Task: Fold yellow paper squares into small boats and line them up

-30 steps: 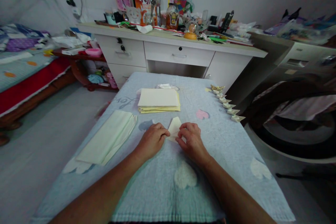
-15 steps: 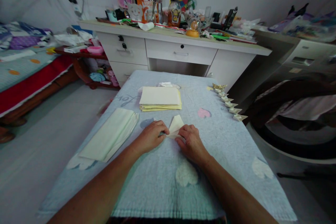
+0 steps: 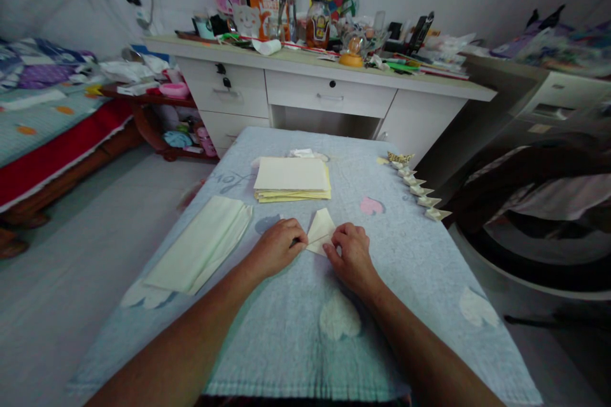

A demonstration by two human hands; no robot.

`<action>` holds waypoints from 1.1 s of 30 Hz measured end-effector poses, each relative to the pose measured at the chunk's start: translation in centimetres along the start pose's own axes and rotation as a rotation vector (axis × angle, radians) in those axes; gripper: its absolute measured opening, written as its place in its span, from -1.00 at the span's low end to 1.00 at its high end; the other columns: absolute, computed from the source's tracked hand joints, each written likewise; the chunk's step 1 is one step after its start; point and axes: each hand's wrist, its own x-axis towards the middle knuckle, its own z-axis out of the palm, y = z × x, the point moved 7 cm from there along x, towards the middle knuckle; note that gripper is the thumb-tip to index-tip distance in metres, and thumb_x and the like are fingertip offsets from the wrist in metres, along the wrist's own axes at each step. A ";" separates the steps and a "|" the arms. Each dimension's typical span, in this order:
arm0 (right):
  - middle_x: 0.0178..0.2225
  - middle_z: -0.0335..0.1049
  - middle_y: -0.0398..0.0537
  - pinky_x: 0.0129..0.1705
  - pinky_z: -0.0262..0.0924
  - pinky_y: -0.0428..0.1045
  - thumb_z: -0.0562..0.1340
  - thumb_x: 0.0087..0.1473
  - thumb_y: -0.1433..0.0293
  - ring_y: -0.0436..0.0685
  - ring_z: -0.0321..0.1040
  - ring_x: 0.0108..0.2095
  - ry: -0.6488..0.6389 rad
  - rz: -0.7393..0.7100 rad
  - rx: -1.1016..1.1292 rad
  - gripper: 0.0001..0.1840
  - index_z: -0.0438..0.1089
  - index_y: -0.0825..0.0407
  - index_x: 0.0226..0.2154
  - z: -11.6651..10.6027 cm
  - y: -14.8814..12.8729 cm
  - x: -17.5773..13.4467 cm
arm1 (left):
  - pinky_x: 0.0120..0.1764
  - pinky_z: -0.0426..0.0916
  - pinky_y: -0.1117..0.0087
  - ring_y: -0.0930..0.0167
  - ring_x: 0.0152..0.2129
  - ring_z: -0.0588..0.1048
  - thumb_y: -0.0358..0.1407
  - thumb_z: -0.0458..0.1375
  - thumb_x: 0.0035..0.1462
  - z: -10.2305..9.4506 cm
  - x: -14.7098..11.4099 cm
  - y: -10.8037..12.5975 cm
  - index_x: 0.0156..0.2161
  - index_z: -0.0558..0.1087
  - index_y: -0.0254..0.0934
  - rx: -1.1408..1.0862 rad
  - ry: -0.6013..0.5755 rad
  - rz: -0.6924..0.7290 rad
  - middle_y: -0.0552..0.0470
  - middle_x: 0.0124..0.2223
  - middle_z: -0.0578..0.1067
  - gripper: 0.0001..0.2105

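Head view: I look down past my forearms at a tabletop (image 3: 267,356) covered by a pale blue cloth.
Folded paper: a small cream piece (image 3: 321,226) lies between my hands, its narrow blunt end pointing away from me, a crease running across its wider near part.
Left hand: my left hand (image 3: 281,244) is curled, thumb and fingertips drawn together, appearing to pinch the paper's left corner.
Right hand: my right hand (image 3: 351,249) is half curled, thumb and fingers slightly apart over the paper's right side; I cannot tell whether they grip it or merely rest there.
Handling: I judge it very light, thin and bendable, stiffer along folds, easily creased or torn by a hard tug.
Where to hold: the two side corners, lightly, seem best, with fingertips flat against the layers.
Paper stack: cream and yellow sheets (image 3: 292,175) sit beyond my hands.
Paper bundle: larger folded pale sheets (image 3: 198,245) lie left.
Paper boats: little folded shapes (image 3: 421,192) line the right edge.
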 end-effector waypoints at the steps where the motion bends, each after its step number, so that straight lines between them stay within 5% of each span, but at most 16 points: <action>1: -0.26 0.31 -0.03 -0.15 0.00 0.06 0.23 0.07 0.35 0.16 0.14 -0.19 0.005 0.006 -0.002 -0.81 0.35 0.05 -0.52 0.0 0.1 0.0 | -0.16 0.24 0.38 0.37 -0.28 0.42 -0.40 0.11 0.09 0.0 0.0 0.0 -0.40 0.49 -0.27 0.004 0.002 -0.003 0.02 -0.34 0.45 -0.88; 26: -0.27 0.29 0.00 -0.15 0.04 0.08 0.27 0.02 0.35 0.20 0.14 -0.21 0.053 0.049 -0.064 -0.86 0.37 0.03 -0.52 0.2 0.5 0.0 | -0.16 0.24 0.34 0.34 -0.30 0.40 -0.35 0.09 0.10 0.3 0.0 0.3 -0.39 0.46 -0.26 0.100 0.019 -0.006 0.01 -0.34 0.42 -0.88; 33: -0.29 0.30 0.01 -0.17 0.05 0.09 0.27 0.01 0.35 0.20 0.14 -0.23 0.074 0.030 -0.066 -0.85 0.37 0.02 -0.53 0.1 0.4 0.0 | -0.14 0.21 0.26 0.30 -0.24 0.36 -0.34 0.12 0.12 0.8 0.1 0.4 -0.12 0.51 -0.14 0.165 0.008 0.005 0.00 -0.27 0.44 -0.78</action>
